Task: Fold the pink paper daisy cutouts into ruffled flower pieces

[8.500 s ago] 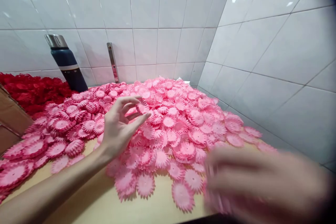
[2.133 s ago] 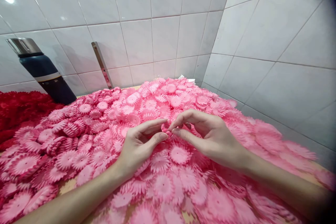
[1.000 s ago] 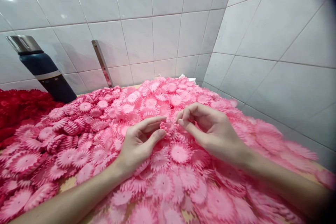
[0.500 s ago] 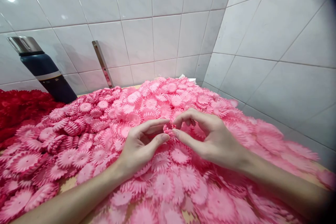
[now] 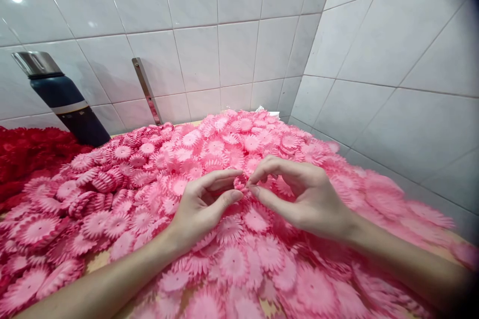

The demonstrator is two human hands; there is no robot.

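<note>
A small, curled pink petal disc with a fringed edge sits between my two hands, above the pile. My left hand holds it from the left, closed between thumb and straight fingers. From the right, my right hand pinches at the disc's edge, its thumb and fingertips nearly together. The fingertips hide much of the disc. Beneath and around both hands lies a deep heap of loose pink petal discs, many with a small hole in the middle.
At the left, a dark blue flask with a steel cap leans near a heap of red petal pieces. A metal strip rests against the white tiled wall. Another tiled wall closes off the right side.
The right thumb and fingertips have drawn closer together and shifted very slightly right at the disc's edge. The left hand stays almost still.
</note>
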